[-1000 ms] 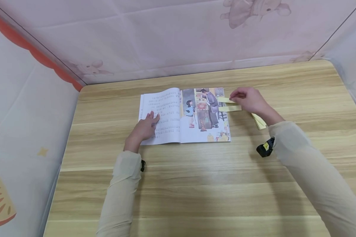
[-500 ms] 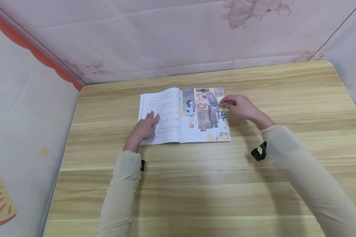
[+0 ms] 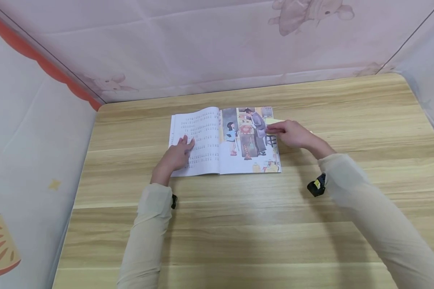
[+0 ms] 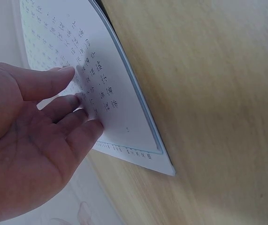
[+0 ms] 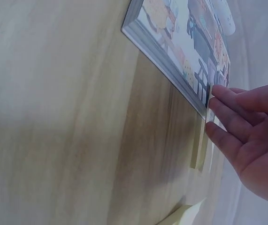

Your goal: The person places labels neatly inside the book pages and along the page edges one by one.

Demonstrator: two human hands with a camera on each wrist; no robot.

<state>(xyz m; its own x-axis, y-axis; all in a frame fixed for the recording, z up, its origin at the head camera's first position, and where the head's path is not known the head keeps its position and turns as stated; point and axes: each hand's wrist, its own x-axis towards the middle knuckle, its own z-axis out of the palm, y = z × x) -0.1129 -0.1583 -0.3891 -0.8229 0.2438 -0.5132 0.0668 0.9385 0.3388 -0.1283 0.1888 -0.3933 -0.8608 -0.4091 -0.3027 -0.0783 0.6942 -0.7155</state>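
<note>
An open picture book [image 3: 235,162] lies on the table, printed text on its left page and a coloured illustration on its right. My left hand [image 3: 176,155] rests on the text page with its fingertips, fingers loosely spread; the left wrist view has them at the lower part of that page [image 4: 119,112]. At the outer edge of the illustrated page, my right hand [image 3: 293,133] presses with its fingers nearly straight. A pale yellow paper strip [image 3: 275,120] shows beyond these fingers, and yellow strips [image 5: 199,147] stick out past the page edge beneath the hand in the right wrist view.
More yellow paper strips [image 5: 183,213] lie on the table to the right of the book, mostly hidden by my right hand in the head view. The wood-grain table [image 3: 238,237] meets a pink printed cloth wall [image 3: 209,48] at the back.
My right hand has moved left from the protruding strips onto the page edge, first with fingers bunched, now flatter and pressing. The left hand and book have stayed in place.
</note>
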